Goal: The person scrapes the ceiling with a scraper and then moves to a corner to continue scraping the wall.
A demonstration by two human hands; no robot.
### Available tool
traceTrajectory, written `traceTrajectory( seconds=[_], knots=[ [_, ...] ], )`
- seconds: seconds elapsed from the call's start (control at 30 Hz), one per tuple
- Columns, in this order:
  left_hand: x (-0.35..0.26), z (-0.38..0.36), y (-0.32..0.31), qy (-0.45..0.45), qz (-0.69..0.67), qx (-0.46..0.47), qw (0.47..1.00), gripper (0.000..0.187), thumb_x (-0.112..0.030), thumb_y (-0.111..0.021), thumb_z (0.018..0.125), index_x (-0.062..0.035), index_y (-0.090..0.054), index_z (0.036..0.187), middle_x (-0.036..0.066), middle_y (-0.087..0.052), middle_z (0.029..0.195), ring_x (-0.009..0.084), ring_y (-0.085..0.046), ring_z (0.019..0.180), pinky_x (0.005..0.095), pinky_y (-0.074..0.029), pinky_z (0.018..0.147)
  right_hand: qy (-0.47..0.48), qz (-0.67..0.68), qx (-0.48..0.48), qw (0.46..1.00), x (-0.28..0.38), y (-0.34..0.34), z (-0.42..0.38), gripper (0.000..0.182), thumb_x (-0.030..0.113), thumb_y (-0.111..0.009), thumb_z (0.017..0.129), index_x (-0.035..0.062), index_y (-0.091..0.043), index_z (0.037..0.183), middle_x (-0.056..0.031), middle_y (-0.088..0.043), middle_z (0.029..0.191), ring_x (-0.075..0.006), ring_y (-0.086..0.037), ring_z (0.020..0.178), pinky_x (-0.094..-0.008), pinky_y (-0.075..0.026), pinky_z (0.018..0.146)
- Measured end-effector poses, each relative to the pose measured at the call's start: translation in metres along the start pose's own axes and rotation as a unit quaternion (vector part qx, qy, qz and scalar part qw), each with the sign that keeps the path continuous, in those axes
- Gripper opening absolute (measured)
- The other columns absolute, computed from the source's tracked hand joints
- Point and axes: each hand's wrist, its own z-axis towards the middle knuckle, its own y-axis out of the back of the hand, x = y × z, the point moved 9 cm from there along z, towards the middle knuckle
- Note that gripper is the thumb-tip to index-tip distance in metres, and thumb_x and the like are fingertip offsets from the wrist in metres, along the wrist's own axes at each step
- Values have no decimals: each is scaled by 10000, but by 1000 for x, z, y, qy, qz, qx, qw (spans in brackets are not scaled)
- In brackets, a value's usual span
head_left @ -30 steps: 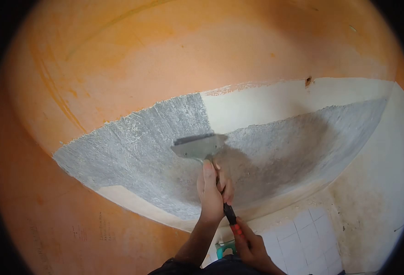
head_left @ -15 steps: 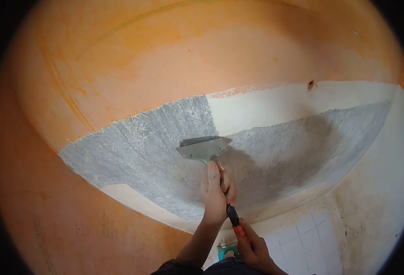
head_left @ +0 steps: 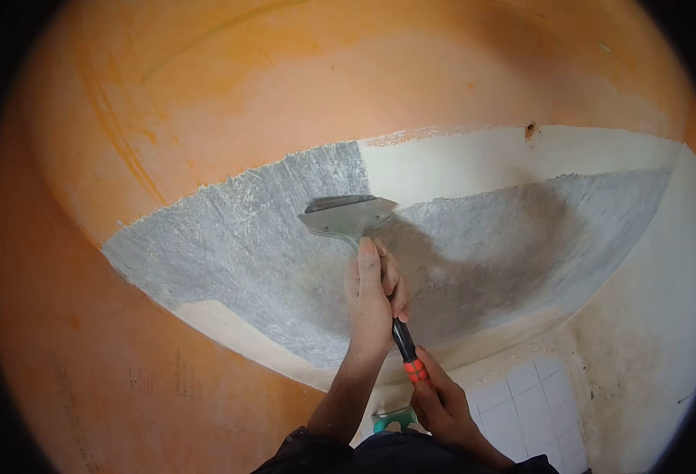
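Observation:
A long-handled wall scraper (head_left: 348,215) has its wide metal blade against the rough grey part of the wall (head_left: 245,229), close to the lower edge of a smooth cream strip (head_left: 435,174). My left hand (head_left: 373,288) is wrapped round the scraper just below the blade, thumb pointing up along it. Lower down, my right hand (head_left: 441,403) grips the red-and-black end of the handle. Part of the handle is hidden behind my left fingers.
Orange paint (head_left: 284,95) covers the upper wall, with a small hole (head_left: 530,130) at its lower edge. Below are another cream patch (head_left: 237,332), white tiles (head_left: 522,403) and a green object (head_left: 395,419) partly hidden by my body. Handwriting marks the orange surface at lower left.
The scraper and both hands have moved upward, the blade sliding higher along the grey surface. The view has shifted slightly too. Both hands keep their hold.

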Motion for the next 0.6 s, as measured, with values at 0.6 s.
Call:
traceTrajectory(
  seconds=[0.6],
  knots=[
    [11,-3,9,-7,15,-16,1000,319,-415,-388,1045,-117,-466,962,-51,-298,587,48,-252,357,217,-233,303,62,-96,-18,993,2,4,1,537,70,-486,984,23,-313,1491,16,-477,664,-57,-440,592,-219,-398,585]
  ],
)
